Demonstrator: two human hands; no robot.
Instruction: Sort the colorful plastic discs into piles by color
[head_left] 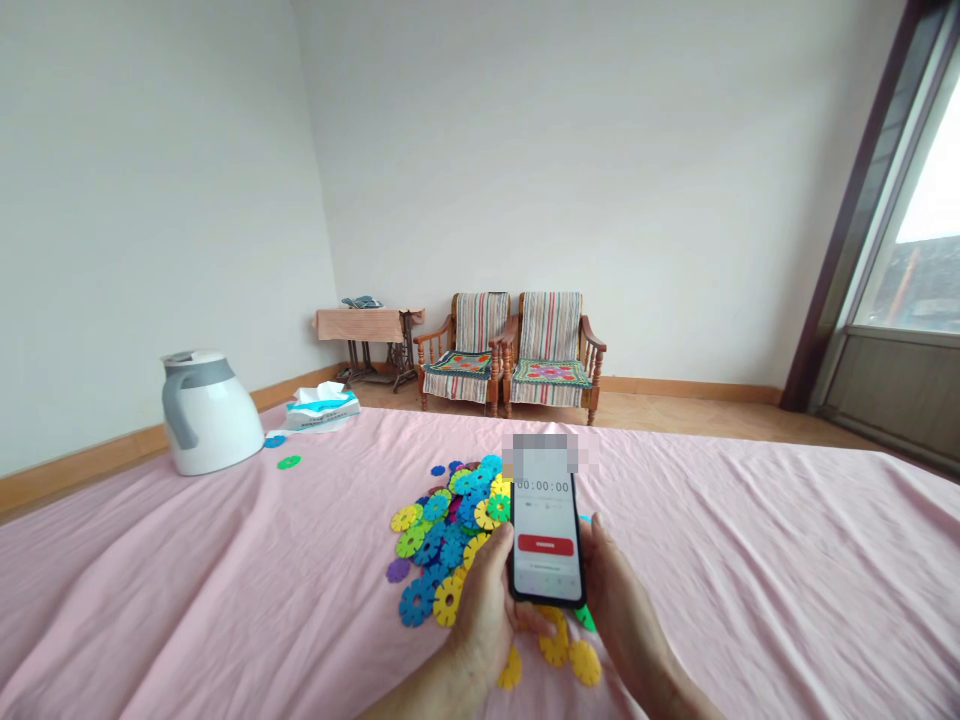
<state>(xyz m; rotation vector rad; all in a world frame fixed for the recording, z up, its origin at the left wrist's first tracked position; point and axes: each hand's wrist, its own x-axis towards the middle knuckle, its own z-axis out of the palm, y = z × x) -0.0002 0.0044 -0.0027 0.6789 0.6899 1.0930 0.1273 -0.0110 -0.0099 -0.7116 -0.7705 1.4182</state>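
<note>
A black-edged smartphone point(546, 522) is held upright between my two hands, its lit screen showing a timer of zeros and a red button. My left hand point(484, 605) grips its left side, thumb along the edge and fingers under the bottom. Along the right edge my right hand point(619, 605) closes on the phone, its fingers mostly hidden behind it. Behind and left of the phone lies a heap of notched plastic discs point(452, 545) in blue, yellow, green and purple. Several yellow discs point(585, 662) lie below the phone, partly covered by my left fingers.
A pink cloth point(750, 560) with folds covers the surface. At the left stand a white and grey jug point(217, 415) and a tissue box point(322, 408), with a loose green disc point(289, 462) nearby. Two wooden armchairs point(551, 330) and a small draped table point(358, 325) are farther back.
</note>
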